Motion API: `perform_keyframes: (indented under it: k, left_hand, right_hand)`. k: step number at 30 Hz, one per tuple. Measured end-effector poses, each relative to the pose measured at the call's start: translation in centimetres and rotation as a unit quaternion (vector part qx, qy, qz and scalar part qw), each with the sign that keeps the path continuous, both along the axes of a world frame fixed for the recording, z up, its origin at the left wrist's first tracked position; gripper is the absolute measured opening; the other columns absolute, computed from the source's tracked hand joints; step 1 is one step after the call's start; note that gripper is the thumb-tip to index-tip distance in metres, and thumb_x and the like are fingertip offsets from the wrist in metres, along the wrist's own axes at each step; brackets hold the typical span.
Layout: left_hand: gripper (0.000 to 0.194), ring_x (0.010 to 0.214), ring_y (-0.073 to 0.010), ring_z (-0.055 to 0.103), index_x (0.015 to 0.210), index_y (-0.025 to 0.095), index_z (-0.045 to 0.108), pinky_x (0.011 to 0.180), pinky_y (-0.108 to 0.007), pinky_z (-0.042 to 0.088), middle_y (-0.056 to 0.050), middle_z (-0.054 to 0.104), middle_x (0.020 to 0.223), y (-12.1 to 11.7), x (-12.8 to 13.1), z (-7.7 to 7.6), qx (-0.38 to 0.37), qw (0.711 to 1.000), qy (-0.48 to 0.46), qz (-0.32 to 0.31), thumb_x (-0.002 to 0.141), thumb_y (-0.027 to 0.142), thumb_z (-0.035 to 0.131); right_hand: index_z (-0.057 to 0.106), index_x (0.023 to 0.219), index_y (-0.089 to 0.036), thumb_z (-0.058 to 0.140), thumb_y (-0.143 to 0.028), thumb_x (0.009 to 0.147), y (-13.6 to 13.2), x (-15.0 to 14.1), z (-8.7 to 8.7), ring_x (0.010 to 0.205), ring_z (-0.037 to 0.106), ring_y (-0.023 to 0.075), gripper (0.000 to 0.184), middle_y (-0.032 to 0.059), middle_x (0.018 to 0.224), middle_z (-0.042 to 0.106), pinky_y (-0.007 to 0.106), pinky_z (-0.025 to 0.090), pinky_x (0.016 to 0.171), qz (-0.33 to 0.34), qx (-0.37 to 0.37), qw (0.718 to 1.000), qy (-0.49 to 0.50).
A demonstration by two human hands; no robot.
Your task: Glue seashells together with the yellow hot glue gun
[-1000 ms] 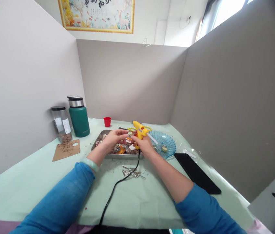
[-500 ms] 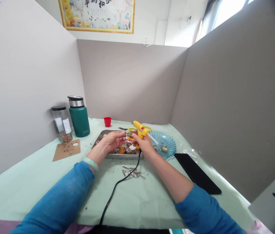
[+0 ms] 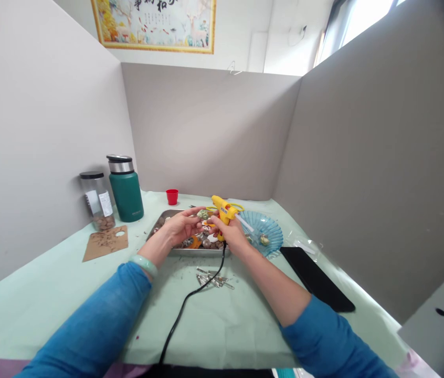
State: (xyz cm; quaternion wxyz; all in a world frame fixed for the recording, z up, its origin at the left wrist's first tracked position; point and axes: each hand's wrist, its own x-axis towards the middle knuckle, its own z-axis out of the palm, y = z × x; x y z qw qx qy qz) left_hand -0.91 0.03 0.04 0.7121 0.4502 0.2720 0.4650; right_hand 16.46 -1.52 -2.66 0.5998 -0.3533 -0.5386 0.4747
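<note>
My left hand [image 3: 183,227] pinches a small pale green, knobbly piece [image 3: 202,214] between thumb and fingers; its exact kind is too small to tell. Wrapped round the handle of a yellow hot glue gun [image 3: 225,209] is my right hand [image 3: 231,232]. A white glue stick [image 3: 245,222] pokes out of the gun's back end, and its nozzle points up and to the left. Both hands are over a metal tray [image 3: 194,253] of brown, orange and white small pieces, partly hidden by them. The gun's black cord [image 3: 186,302] runs down towards me.
Several metal clips [image 3: 214,279] lie before the tray. A blue plate [image 3: 273,231] with small pieces stands right, near a black flat slab [image 3: 316,278]. At left are a green bottle [image 3: 126,194], a clear jar [image 3: 102,202] and a brown card [image 3: 106,243]. A red cup [image 3: 172,197] stands behind.
The green piece in my left hand has turned and shifted slightly left, showing more of itself. My right hand keeps the glue gun in nearly the same place. The view has shifted slightly.
</note>
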Motion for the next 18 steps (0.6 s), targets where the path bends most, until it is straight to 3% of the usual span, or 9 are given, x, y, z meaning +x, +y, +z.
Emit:
perform_keyframes:
  k: [5,10,18]
  left_hand:
    - [0.033,0.055,-0.0101,0.061,0.100,0.012,0.065,0.064,-0.026,0.056,-0.002,0.062,0.068,0.04,0.08,0.17,-0.024,1.000,-0.005,0.019,0.074,-0.006,0.058]
    - [0.007,0.056,-0.0099,0.061,0.078,0.010,0.062,0.062,-0.024,0.056,-0.005,0.064,0.069,-0.11,0.23,0.40,-0.031,0.999,0.000,0.041,0.080,0.003,0.060]
    - [0.010,0.058,-0.0111,0.061,0.081,0.011,0.059,0.063,-0.025,0.057,-0.004,0.062,0.066,0.23,0.20,-0.06,-0.012,1.000,0.001,0.014,0.077,0.002,0.062]
  right_hand:
    - [0.054,0.099,-0.020,0.069,-0.041,0.073,0.05,0.05,-0.10,0.053,0.062,0.0108,0.037,0.0007,0.080,0.070,0.021,0.046,0.048,0.003,0.005,1.000,-0.002]
    - [0.053,0.099,-0.020,0.070,-0.041,0.072,0.03,0.05,-0.06,0.053,0.062,0.0111,0.038,0.0001,0.079,0.069,0.021,0.046,0.047,0.002,0.000,1.000,0.001]
    - [0.053,0.098,-0.020,0.069,-0.040,0.072,-0.19,-0.09,0.19,0.052,0.061,0.0110,0.037,0.0003,0.079,0.069,0.022,0.046,0.046,-0.001,-0.003,1.000,-0.003]
